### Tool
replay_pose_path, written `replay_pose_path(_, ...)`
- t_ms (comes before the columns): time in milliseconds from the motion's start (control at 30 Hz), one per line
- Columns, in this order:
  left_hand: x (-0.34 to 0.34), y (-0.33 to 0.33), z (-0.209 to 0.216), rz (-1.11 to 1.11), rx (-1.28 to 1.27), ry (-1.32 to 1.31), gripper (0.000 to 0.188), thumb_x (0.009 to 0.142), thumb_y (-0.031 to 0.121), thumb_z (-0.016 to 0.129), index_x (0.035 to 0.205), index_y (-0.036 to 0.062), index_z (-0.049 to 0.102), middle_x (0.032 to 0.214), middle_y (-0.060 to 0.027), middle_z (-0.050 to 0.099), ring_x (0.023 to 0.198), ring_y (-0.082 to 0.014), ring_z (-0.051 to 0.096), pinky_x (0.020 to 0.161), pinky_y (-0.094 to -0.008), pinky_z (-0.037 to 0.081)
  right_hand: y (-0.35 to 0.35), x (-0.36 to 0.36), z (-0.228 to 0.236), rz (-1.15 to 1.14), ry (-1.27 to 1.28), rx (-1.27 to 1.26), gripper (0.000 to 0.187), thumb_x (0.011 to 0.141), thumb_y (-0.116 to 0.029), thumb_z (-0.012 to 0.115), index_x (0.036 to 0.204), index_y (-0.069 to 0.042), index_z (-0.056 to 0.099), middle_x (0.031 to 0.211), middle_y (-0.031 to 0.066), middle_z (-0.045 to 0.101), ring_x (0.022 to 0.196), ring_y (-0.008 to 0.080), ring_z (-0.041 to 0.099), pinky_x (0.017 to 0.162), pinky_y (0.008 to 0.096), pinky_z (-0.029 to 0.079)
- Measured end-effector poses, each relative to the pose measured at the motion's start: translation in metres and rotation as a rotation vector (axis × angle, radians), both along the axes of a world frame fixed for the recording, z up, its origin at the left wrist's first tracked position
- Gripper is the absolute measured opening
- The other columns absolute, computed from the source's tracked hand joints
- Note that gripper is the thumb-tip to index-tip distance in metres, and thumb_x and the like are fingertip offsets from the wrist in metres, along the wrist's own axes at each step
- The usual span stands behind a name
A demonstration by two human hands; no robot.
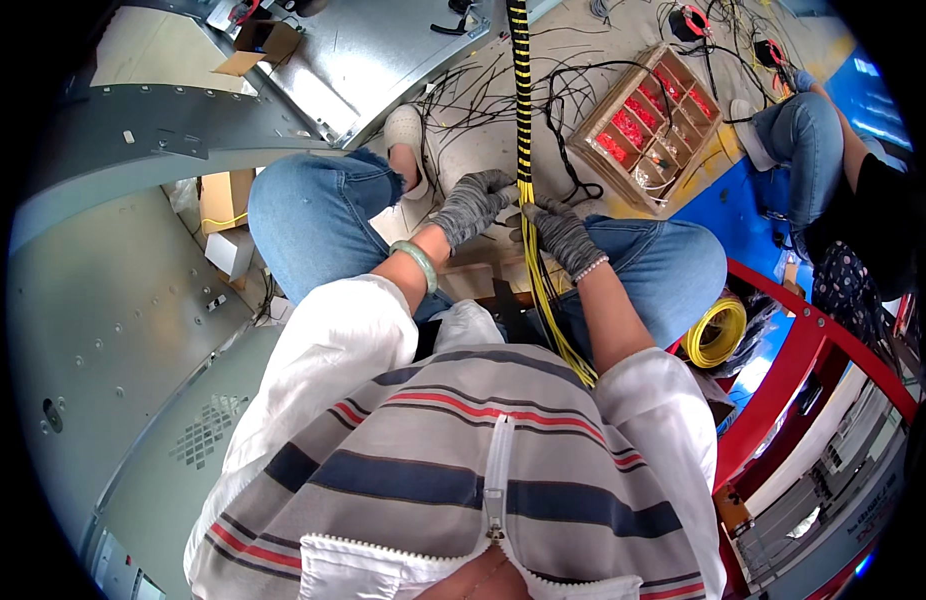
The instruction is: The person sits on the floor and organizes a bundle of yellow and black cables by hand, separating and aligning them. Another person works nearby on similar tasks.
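Fingers of your right hand (565, 235) hold yellow wires (532, 262) below the striped wrap (523, 100); your left hand (473, 208) curls alongside, its grip unclear.

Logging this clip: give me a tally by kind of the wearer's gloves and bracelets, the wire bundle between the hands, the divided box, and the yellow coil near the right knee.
Gray gloves: 2
Bracelets (green bangle, beaded bracelet): 2
Wire bundle: 1
Divided box: 1
Yellow coil: 1
Total: 7
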State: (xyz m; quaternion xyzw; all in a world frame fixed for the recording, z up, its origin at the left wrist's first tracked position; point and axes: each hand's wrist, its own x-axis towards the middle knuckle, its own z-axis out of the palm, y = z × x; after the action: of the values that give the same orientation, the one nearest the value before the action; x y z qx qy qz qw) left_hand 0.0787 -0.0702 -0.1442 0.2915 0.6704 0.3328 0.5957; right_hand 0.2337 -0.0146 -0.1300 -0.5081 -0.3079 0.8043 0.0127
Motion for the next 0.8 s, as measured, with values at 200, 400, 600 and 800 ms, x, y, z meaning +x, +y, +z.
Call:
replay_pose_path(200,-0.005,0.006,-0.005,-0.048,-0.025,-0.063,0.030,0.079,0.025,0.062,0.096,-0.0008,0.060,0.075,-0.0031,0.058,0.070,-0.0104,0.052,0.065,-0.0233,0.044,0.001,0.004,-0.019,0.399,-0.116,0.574,0.023,0.085,-0.016,0.051,0.101,-0.001,0.055,0.077,0.0082,0.060,0.065,0.0137,0.056,0.060,0.0254,0.046)
replay_pose_path(400,-0.004,0.004,-0.012,-0.021,0.065,-0.171,0.026,0.080,0.023,0.061,0.093,-0.0005,0.060,0.072,-0.0003,0.056,0.065,-0.0085,0.048,0.061,-0.0229,0.043,0.009,0.006,-0.018,0.339,-0.119,0.503,0.025,0.083,-0.017,0.052,0.102,-0.001,0.056,0.080,0.0105,0.062,0.072,0.0188,0.058,0.069,0.0297,0.046)
replay_pose_path(600,-0.004,0.006,-0.016,-0.149,0.041,-0.029,0.025,0.082,0.022,0.058,0.094,-0.0002,0.059,0.073,-0.0017,0.057,0.067,-0.0104,0.049,0.063,-0.0250,0.043,0.019,-0.009,0.021,0.794,-0.353,0.871,0.029,0.078,-0.021,0.053,0.099,-0.002,0.056,0.084,0.0172,0.061,0.075,0.0304,0.059,0.072,0.0364,0.046)
replay_pose_path(800,-0.002,0.004,-0.018,-0.089,0.054,-0.120,0.021,0.083,0.017,0.056,0.092,-0.0027,0.057,0.071,-0.0024,0.056,0.065,-0.0094,0.048,0.061,-0.0244,0.044,0.013,-0.012,0.011,0.881,-0.449,1.078,0.027,0.076,-0.020,0.052,0.097,-0.002,0.053,0.079,0.0209,0.060,0.078,0.0355,0.058,0.073,0.0414,0.045)
